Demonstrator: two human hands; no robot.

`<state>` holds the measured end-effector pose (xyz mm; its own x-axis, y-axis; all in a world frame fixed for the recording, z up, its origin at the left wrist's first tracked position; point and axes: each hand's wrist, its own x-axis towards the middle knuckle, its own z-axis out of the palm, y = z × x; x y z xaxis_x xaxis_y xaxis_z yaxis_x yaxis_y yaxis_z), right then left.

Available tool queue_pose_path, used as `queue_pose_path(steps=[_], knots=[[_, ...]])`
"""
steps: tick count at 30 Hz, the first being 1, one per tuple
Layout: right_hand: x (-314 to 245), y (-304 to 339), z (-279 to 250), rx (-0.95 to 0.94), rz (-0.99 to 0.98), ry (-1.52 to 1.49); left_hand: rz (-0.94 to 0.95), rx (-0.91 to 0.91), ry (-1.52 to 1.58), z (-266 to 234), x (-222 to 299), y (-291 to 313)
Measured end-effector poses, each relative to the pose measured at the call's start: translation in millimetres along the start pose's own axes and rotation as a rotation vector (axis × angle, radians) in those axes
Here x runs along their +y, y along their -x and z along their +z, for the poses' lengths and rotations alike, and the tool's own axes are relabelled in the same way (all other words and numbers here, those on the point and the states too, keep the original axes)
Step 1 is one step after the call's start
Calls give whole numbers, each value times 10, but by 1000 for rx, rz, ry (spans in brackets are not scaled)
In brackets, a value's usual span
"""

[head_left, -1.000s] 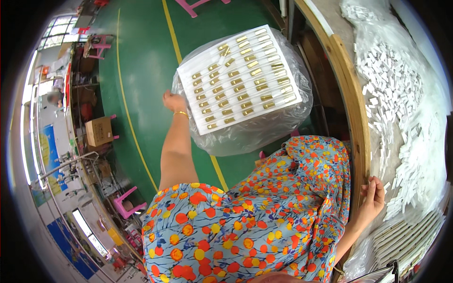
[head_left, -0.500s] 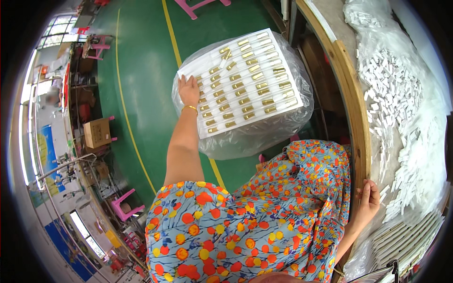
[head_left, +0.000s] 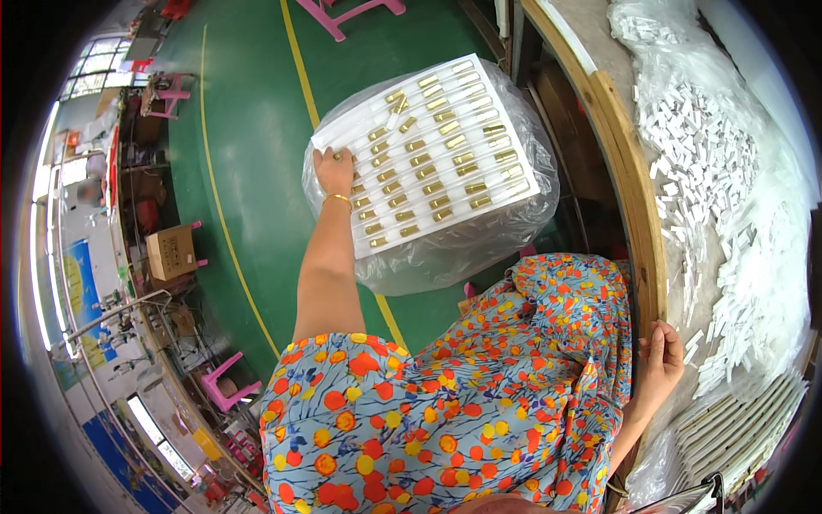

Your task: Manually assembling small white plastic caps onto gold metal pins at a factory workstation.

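Note:
A white tray (head_left: 364, 118) lies before me, with rows of small gold-coloured metal pieces (head_left: 417, 159) set across it. My left hand (head_left: 334, 174) is at the tray's left edge. Its fingers are curled together, and a bit of gold metal shows between the fingertips, much like the pieces in the rows. Two pieces near the far left rows sit askew. To my right, my right hand (head_left: 662, 368) hangs by the wooden edge (head_left: 638, 197) of a bench, thumb and fingers drawn together. Whatever those fingertips may hold is too small to make out.
Clear plastic sheeting (head_left: 437, 264) spreads under the tray. Heaps of small white pieces (head_left: 698, 163) lie on plastic over the bench. Stacked white trays (head_left: 728, 437) stand nearer me there. Pink stools (head_left: 227, 385) and a cardboard box (head_left: 171, 252) are off left.
The fingers of my left hand have gone from stretched over the tray's edge to curled together, with gold metal showing between them. My right hand keeps its pose. The whole view has shifted slightly.

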<state>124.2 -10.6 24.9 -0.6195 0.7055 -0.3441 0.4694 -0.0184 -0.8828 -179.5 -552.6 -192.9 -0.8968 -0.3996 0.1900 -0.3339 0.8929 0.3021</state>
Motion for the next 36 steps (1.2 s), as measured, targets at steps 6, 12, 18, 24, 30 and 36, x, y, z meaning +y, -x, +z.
queue_pose_path(steps=[6, 12, 18, 24, 30, 36], knots=[[-5, -14, 19, 1, 16, 6, 88, 27, -1, 158, -25, -50], [16, -7, -14, 11, 20, -3, -19, 91, -29, 44, -39, 61], [19, -4, 1, -1, 14, -18, -329, 74, -32, -124, 253, 142], [-80, 27, 50, -22, 2, 25, -491, -62, -53, -147, 399, 89], [-67, 48, 97, -39, -19, 83, -441, -84, 53, -96, 245, 84], [-76, 47, 93, -32, 1, 101, -403, -34, -44, -42, 310, 77]])
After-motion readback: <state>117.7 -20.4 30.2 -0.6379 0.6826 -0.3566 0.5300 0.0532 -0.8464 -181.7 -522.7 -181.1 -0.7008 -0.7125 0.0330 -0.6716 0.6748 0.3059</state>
